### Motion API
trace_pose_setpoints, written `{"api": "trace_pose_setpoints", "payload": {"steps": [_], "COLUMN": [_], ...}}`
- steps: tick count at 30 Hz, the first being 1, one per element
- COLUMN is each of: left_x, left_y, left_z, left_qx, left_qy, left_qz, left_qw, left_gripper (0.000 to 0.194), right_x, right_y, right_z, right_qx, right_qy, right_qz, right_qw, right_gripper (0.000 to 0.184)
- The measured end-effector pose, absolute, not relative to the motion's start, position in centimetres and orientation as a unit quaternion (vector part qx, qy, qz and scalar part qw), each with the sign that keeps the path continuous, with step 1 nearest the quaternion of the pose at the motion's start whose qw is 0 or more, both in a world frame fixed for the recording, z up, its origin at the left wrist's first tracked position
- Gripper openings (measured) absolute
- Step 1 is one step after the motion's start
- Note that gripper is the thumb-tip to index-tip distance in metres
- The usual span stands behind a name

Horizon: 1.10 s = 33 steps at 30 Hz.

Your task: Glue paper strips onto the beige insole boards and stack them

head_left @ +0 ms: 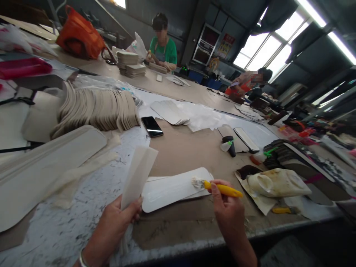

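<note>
My right hand (228, 213) grips a paintbrush (224, 189) by its yellow handle. Its whitish bristles rest on the far right part of a long white rounded panel (172, 191), whose surface looks wet in places. Beneath that panel another white piece (194, 194) sticks out a little. My left hand (116, 220) is closed on a pale, thin strip (139, 174) that stands up from between thumb and fingers. The left fingertips are close to the panel's near left end; whether they touch it I cannot tell.
A phone (151, 127) lies beyond the panel. To the left are a row of curved pieces (97, 107) and long white panels (55, 155). At right stand a stained plastic container (278, 182), a second yellow brush (282, 210) and small bottles (228, 145). Two people work across the tables.
</note>
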<state>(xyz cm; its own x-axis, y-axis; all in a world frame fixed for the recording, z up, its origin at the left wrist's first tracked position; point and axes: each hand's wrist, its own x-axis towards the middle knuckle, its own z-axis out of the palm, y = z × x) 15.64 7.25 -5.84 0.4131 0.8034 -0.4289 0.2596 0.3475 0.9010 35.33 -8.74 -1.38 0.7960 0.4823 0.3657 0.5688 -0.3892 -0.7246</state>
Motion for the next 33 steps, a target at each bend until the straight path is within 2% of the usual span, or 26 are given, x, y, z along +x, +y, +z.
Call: {"api": "trace_pose_setpoints", "payload": {"steps": [3,5,9,11,15,18,21,23,27,33], "left_x": [15.6,15.6,15.7,15.8,15.9,15.7,15.3,15.0,14.9,15.7], "left_y": [7.3,7.3,7.1,7.0,6.8,7.0,7.2,7.0,5.7,3.0], "left_z": [-5.6,-5.7,-5.6,-5.1,-4.1,-3.9,-3.7,-3.2,-1.5,0.1], "left_qx": [0.532,0.534,0.536,0.537,0.534,0.537,0.524,0.498,0.413,0.295], "left_qy": [0.501,0.501,0.504,0.502,0.499,0.496,0.513,0.514,0.467,0.446], "left_qz": [0.208,0.209,0.216,0.222,0.224,0.204,0.241,0.284,0.315,0.301], "left_qw": [0.65,0.648,0.642,0.641,0.645,0.651,0.636,0.638,0.716,0.79], "left_gripper": [0.047,0.046,0.046,0.043,0.038,0.041,0.046,0.047,0.046,0.042], "right_x": [36.5,36.1,34.6,34.8,37.1,38.3,37.6,36.2,32.2,27.7], "right_y": [-9.6,-9.2,-8.0,-8.0,-9.5,-10.6,-10.6,-9.8,-7.2,-2.7], "right_z": [-0.3,-0.2,-1.0,-1.3,-0.9,0.4,1.8,2.6,2.8,0.6], "right_qx": [-0.842,-0.834,-0.798,-0.794,-0.838,-0.85,-0.837,-0.81,-0.722,-0.647], "right_qy": [-0.328,-0.339,-0.363,-0.368,-0.331,-0.314,-0.333,-0.364,-0.385,-0.346], "right_qz": [-0.121,-0.126,0.0,0.026,-0.063,-0.129,-0.16,-0.116,0.093,0.319], "right_qw": [0.411,0.416,0.482,0.483,0.429,0.403,0.404,0.446,0.567,0.6], "right_gripper": [0.024,0.023,0.024,0.025,0.03,0.033,0.032,0.03,0.028,0.035]}}
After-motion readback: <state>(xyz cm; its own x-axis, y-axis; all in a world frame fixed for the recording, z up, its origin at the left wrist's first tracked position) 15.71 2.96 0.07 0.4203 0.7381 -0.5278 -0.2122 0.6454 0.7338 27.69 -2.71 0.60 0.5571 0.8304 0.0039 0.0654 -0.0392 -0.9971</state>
